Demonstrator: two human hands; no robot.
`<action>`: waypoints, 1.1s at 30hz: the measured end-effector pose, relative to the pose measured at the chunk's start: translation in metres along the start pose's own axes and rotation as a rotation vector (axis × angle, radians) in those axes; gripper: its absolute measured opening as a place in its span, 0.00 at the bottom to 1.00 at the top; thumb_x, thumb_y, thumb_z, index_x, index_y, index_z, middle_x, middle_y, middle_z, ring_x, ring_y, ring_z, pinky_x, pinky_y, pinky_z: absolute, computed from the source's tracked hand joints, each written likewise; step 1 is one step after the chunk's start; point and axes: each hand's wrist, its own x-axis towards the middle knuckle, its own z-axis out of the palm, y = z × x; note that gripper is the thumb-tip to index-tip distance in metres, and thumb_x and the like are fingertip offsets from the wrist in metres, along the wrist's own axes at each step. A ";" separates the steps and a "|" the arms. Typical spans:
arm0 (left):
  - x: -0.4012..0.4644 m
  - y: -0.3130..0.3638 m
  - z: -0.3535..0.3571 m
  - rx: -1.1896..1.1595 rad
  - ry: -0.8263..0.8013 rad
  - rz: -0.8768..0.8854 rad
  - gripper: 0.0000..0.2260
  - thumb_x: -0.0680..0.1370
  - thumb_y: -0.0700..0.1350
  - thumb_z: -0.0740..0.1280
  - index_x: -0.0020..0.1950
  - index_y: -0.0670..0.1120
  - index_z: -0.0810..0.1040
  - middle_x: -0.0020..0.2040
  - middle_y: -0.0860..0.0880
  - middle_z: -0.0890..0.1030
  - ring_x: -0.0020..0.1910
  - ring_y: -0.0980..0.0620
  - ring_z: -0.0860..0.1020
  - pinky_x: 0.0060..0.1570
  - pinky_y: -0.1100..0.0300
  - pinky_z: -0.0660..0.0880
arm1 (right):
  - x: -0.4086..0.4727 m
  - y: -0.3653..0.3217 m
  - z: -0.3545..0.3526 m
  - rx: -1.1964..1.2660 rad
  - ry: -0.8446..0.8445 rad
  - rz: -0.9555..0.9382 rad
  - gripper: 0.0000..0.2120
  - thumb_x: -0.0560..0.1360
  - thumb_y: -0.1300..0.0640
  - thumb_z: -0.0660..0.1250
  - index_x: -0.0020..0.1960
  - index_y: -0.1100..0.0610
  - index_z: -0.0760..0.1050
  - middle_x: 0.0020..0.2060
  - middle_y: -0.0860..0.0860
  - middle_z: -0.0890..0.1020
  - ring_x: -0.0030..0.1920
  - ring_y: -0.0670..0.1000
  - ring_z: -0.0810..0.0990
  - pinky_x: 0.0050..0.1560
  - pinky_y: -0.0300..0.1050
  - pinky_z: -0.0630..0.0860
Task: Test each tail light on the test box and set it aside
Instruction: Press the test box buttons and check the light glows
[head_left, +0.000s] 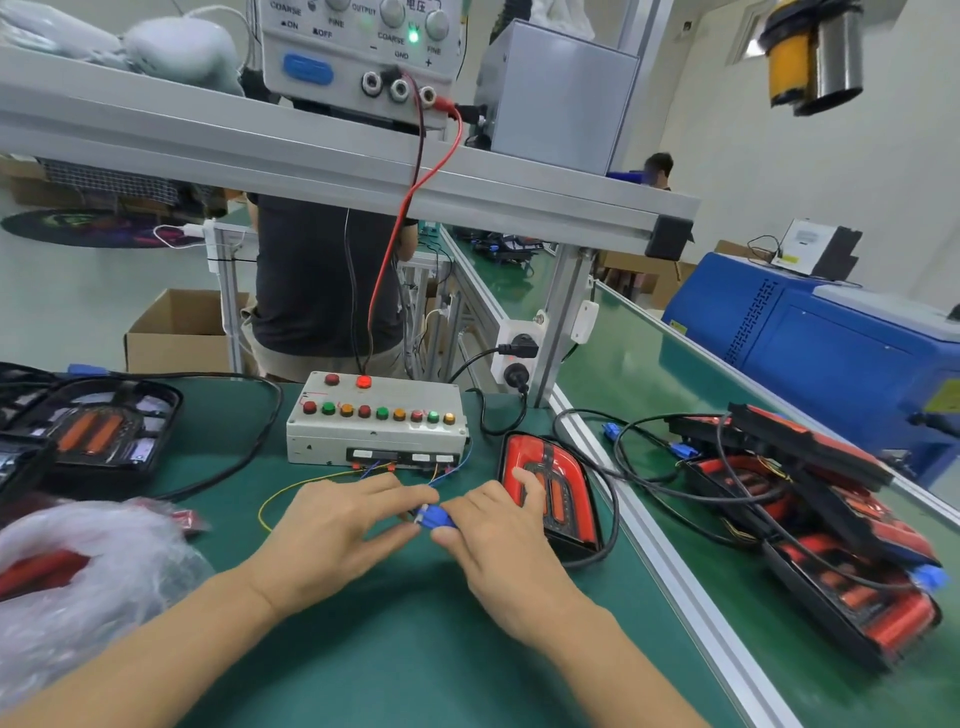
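Green matting (405, 649) covers the bench under an aluminium shelf. At far left lie dark tail lights (98, 431) and a crumpled plastic bag (88, 566). On the shelf, a power supply (358, 57) reads COARSE, FINE, ON, OFF, OUTPUT, GND. Below it sits the grey test box (376, 426), one red lamp lit. The left hand (332, 530) and right hand (493, 540) pinch a blue connector (434, 517) between them. Just beside the right hand lies a red tail light (550, 488); more are stacked (831, 540) at far right.

both hands (415, 525) pinching blue connector (435, 517), test box (376, 426) behind
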 end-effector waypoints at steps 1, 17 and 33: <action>0.000 0.001 0.001 0.002 0.005 0.015 0.13 0.74 0.52 0.63 0.52 0.51 0.83 0.38 0.58 0.80 0.30 0.56 0.70 0.27 0.67 0.67 | 0.000 0.000 0.000 -0.018 -0.008 -0.012 0.17 0.83 0.47 0.50 0.60 0.54 0.73 0.50 0.48 0.76 0.57 0.51 0.69 0.69 0.49 0.35; 0.033 0.006 0.019 0.238 -0.453 -0.444 0.36 0.68 0.72 0.46 0.72 0.58 0.66 0.70 0.61 0.67 0.70 0.57 0.61 0.67 0.59 0.53 | 0.005 0.110 -0.051 1.424 0.789 1.013 0.10 0.82 0.60 0.57 0.42 0.58 0.69 0.32 0.51 0.71 0.30 0.47 0.70 0.26 0.35 0.73; 0.076 0.057 0.084 -1.224 -0.186 -1.166 0.11 0.81 0.39 0.61 0.62 0.46 0.75 0.53 0.43 0.82 0.50 0.44 0.80 0.43 0.55 0.80 | 0.003 0.110 -0.001 0.769 0.063 1.080 0.20 0.80 0.45 0.57 0.62 0.57 0.75 0.60 0.58 0.80 0.61 0.60 0.76 0.66 0.53 0.70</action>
